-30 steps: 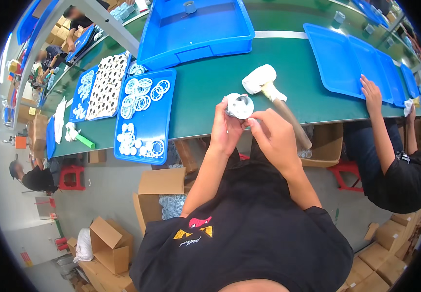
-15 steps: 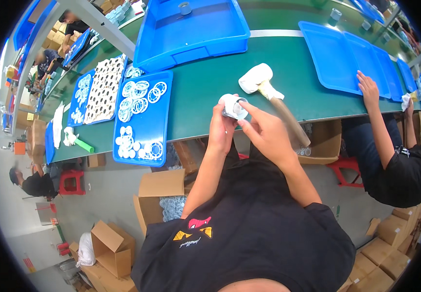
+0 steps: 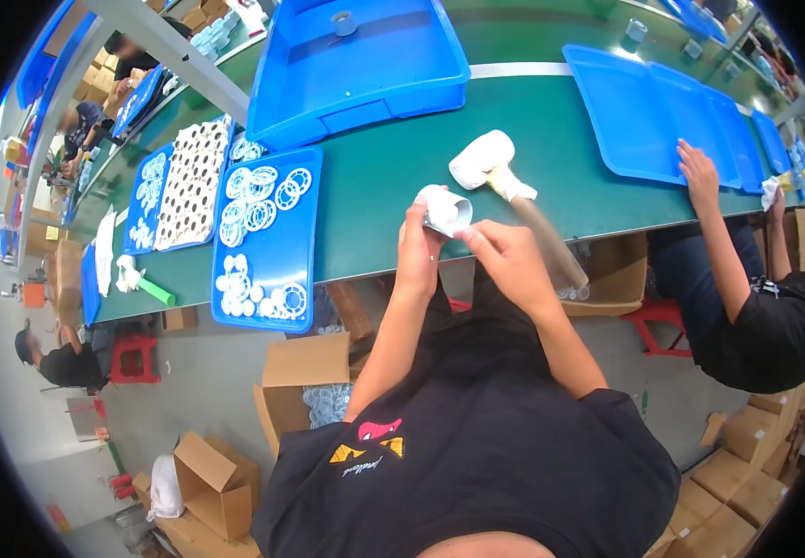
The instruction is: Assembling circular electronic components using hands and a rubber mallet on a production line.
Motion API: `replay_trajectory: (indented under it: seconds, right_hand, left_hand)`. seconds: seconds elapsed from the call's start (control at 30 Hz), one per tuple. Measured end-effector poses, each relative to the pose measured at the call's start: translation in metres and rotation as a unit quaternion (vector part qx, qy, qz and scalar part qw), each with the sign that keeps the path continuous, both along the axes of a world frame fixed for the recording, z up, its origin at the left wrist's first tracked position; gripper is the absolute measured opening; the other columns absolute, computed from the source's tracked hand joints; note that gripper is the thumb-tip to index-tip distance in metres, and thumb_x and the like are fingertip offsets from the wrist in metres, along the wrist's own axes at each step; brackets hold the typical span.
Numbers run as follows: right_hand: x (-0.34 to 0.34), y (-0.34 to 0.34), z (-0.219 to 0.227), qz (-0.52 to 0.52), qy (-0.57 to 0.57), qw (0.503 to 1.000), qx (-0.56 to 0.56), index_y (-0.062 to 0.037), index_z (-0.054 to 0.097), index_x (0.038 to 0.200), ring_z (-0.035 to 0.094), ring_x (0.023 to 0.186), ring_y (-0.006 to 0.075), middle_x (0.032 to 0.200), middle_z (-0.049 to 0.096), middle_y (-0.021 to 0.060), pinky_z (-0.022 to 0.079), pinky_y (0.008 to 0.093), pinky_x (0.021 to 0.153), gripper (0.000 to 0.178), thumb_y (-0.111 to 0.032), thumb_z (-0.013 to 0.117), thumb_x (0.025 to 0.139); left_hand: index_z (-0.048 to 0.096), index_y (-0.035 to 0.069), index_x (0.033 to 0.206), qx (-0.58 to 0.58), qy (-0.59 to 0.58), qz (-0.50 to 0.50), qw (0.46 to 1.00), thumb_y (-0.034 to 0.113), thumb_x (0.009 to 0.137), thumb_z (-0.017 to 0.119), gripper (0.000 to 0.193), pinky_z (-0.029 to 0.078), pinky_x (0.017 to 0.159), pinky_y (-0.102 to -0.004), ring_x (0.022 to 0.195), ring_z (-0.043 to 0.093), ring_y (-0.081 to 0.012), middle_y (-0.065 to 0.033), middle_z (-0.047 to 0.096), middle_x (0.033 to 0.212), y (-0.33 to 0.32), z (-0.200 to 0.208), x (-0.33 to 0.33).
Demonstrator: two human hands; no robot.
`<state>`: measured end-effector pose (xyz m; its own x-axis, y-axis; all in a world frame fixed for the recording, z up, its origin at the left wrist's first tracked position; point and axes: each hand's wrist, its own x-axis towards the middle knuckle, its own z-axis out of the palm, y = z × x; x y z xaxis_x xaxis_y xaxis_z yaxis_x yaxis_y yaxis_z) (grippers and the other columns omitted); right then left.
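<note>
My left hand (image 3: pixel 416 249) is wrapped round a short, hollow grey-white plastic cylinder (image 3: pixel 440 206), held just above the table's near edge. The cylinder's open end faces right, and something white shows inside it. Close by that rim is my right hand (image 3: pixel 512 262), thumb and forefinger drawn together; whatever may be between them is too small to make out. Beyond the hands lies a mallet (image 3: pixel 540 234) with a white-wrapped head and a wooden handle that sticks out past the table edge.
On the green table (image 3: pixel 375 186), a blue tray (image 3: pixel 277 242) holds white rings and discs. Further left is a panel (image 3: pixel 193 181) with rows of dark holes. A large blue bin (image 3: pixel 356 84) stands behind; blue trays (image 3: pixel 616 121) lie right, beside another person's hand (image 3: pixel 698 172).
My right fingers have drawn back from the cylinder's mouth to its lower rim. The cylinder has turned, with its open end now facing further right. The whole view has shifted slightly.
</note>
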<state>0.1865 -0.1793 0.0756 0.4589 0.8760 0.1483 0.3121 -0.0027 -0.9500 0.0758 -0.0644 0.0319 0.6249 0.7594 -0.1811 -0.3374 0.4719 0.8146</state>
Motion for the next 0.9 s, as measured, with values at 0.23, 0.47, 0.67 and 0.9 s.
replay_trajectory:
  seconds: [0.23, 0.47, 0.67, 0.9]
  right_hand:
    - [0.022, 0.000, 0.007, -0.114, -0.127, 0.985, 0.009, -0.0063, 0.048, 0.151, 0.060, 0.098, 0.0247, 0.130, 0.056, 0.0158, 0.053, 0.0362, 0.077, 0.072, -0.016, 0.080, 0.087]
    - [0.074, -0.002, 0.007, -0.158, -0.278, 0.947, 0.001, -0.0039, 0.047, 0.153, 0.061, 0.120, 0.0393, 0.124, 0.065, 0.0212, 0.052, 0.0458, 0.098, 0.075, -0.013, 0.080, 0.086]
    - [0.142, -0.012, -0.004, -0.199, 0.197, 0.959, 0.054, 0.0046, 0.046, 0.147, 0.068, 0.103, 0.0187, 0.121, 0.068, 0.0122, 0.056, 0.0351, 0.085, 0.065, -0.024, 0.077, 0.097]
    - [0.182, -0.020, -0.020, -0.122, 0.267, 0.938, 0.185, 0.0011, 0.046, 0.149, 0.065, 0.113, 0.0190, 0.127, 0.066, 0.0109, 0.053, 0.0351, 0.092, 0.065, -0.029, 0.074, 0.099]
  left_hand:
    - [0.052, -0.001, 0.145, 0.144, 0.052, -0.007, 0.988, 0.033, 0.108, 0.056, 0.050, 0.050, 0.101, -0.0355, 0.121, 0.062, -0.0225, -0.0122, 0.062, 0.134, 0.003, 0.010, 0.033]
    - [0.044, 0.001, 0.155, 0.467, 0.155, -0.090, 0.866, 0.022, 0.091, 0.081, 0.077, 0.053, 0.101, -0.0400, 0.121, 0.062, -0.0269, -0.0220, 0.059, 0.140, 0.008, 0.053, 0.061]
    - [0.060, -0.002, 0.138, 0.406, 0.161, -0.023, 0.899, 0.015, 0.097, 0.075, 0.046, 0.055, 0.093, -0.0361, 0.106, 0.068, -0.0229, -0.0154, 0.067, 0.126, 0.034, 0.007, 0.029]
    - [0.066, -0.001, 0.129, 0.364, 0.247, 0.055, 0.896, 0.012, 0.102, 0.067, 0.030, 0.057, 0.090, -0.0334, 0.104, 0.069, -0.0220, -0.0157, 0.066, 0.124, 0.063, -0.030, -0.037]
